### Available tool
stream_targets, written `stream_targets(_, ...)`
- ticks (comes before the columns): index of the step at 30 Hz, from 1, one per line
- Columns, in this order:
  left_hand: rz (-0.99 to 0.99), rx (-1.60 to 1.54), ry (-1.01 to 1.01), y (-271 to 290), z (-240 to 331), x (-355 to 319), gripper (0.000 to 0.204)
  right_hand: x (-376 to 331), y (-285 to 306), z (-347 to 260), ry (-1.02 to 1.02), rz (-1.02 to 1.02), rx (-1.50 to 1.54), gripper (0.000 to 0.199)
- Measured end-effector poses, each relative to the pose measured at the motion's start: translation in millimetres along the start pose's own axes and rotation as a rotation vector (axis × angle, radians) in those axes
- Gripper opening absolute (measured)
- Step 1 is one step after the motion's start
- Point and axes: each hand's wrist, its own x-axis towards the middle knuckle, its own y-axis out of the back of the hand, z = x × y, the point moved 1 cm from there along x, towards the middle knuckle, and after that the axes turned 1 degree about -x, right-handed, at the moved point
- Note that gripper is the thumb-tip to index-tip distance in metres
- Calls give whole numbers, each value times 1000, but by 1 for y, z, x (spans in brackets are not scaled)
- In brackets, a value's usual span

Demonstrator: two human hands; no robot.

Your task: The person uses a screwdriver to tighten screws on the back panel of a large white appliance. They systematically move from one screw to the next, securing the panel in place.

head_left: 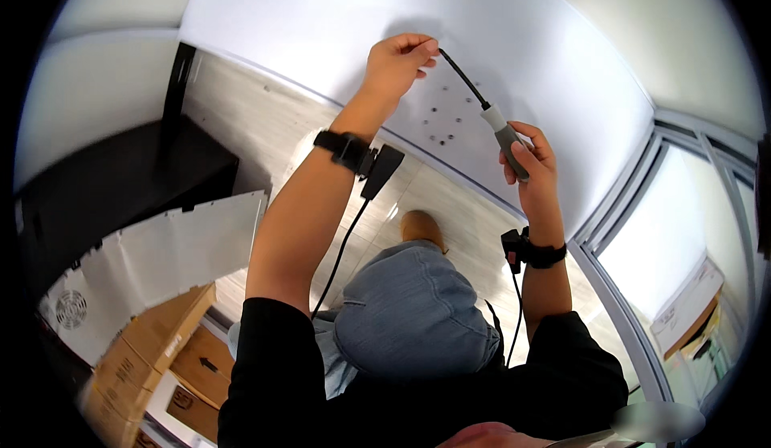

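A screwdriver (pixel 463 76) with a black shaft and a grey handle slants above the white tabletop (pixel 522 38). My right hand (pixel 531 159) is closed around its handle. At the far end of the shaft, my left hand (pixel 399 64) pinches thumb and fingers together right at the tip. Whatever may be between those fingertips is too small or hidden to make out. Several small dark metal pieces (pixel 434 110), perhaps screws or nuts, lie scattered on the table below the shaft, between my two hands.
The table's near edge (pixel 450 171) runs slantwise in front of my knees. To the left are a black cabinet (pixel 120 175), a pale metal panel (pixel 169 247) and cardboard boxes (pixel 152 352). A metal-framed glass partition (pixel 618 199) borders the right. Cables hang from bands on both wrists.
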Motion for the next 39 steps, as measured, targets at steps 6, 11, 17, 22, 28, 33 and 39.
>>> stream_targets(6, 51, -623, 125, 106, 4, -85, 14, 3, -79, -22, 23, -290, -190, 29)
stream_targets(11, 138, -794, -27, 185, -7, -159, 14, -7, -151, -33, 47, -515, -365, 30)
stream_targets(17, 319, -830, -158, 236, -22, -257, 13, -40, -227, -45, 219, -730, -691, 30)
stream_targets(22, 447, -876, -291, 275, -46, -338, 13, -93, -303, -45, 365, -918, -881, 28)
stream_targets(28, 551, -863, -437, 235, -47, -449, 13, -197, -298, -67, 736, -1027, -996, 26)
stream_targets(33, 571, -969, -467, 218, -39, -526, 13, -297, -305, -93, 1022, -1082, -1113, 27)
stream_targets(39, 565, -973, -487, 227, -30, -568, 13, -361, -307, -83, 966, -991, -1108, 26)
